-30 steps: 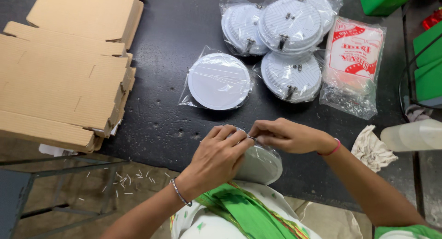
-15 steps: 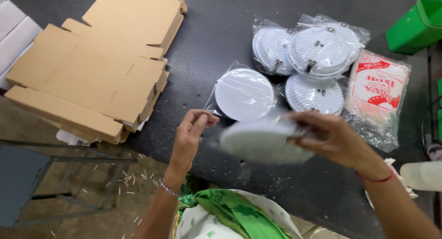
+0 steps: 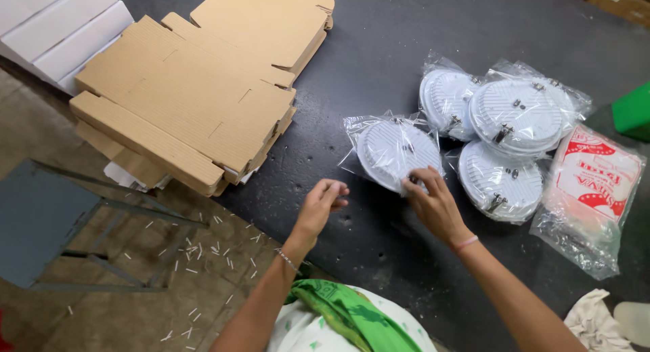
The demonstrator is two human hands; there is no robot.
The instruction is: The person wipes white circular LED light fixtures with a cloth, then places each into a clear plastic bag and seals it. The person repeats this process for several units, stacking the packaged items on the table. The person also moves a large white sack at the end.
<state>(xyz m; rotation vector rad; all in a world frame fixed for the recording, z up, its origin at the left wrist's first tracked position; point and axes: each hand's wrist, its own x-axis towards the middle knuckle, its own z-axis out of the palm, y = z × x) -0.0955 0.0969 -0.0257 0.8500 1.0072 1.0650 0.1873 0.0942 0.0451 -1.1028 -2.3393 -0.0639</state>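
bagged disc [image 3: 396,152] now down, cartons [image 3: 196,88] left

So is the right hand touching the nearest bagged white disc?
Touching: the head view shows the right hand with fingertips resting on the bagged white disc.

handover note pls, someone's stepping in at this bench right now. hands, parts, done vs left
Right hand: fingertips resting on the near edge of a bagged round white fixture lying on the dark table; not gripping it.
Left hand: empty, loosely curled above the table edge, touching nothing.
Done: four fixtures bagged, three of them clustered to the right.
Left: flat cardboard blanks sit unfolded on the far left; no fixture is boxed. Pack of bags lies far right.
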